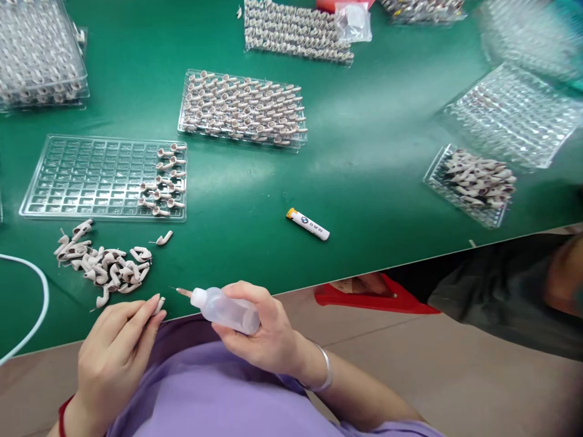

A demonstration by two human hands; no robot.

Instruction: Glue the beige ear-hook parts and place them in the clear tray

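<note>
Between the thumb and fingers of my left hand point(119, 352) is a small white earphone housing point(159, 305), mostly covered by the fingertips. My right hand point(264, 331) grips a translucent squeeze bottle point(228, 311) lying sideways, its thin needle tip pointing left toward the housing, a small gap apart. Just beyond my left hand lies a loose pile of earphone housings point(109, 267), with one single housing point(163, 238) off to its right. A clear compartment tray point(91, 176) behind the pile holds several housings at its right end.
Filled trays stand at the back: one in the middle point(241, 109), one farther off point(296, 30), a stack point(40, 54) at far left. A white lighter point(308, 223) lies mid-table. A white cable point(43, 291) curves at left. Another person's dark clothing point(483, 291) is at right.
</note>
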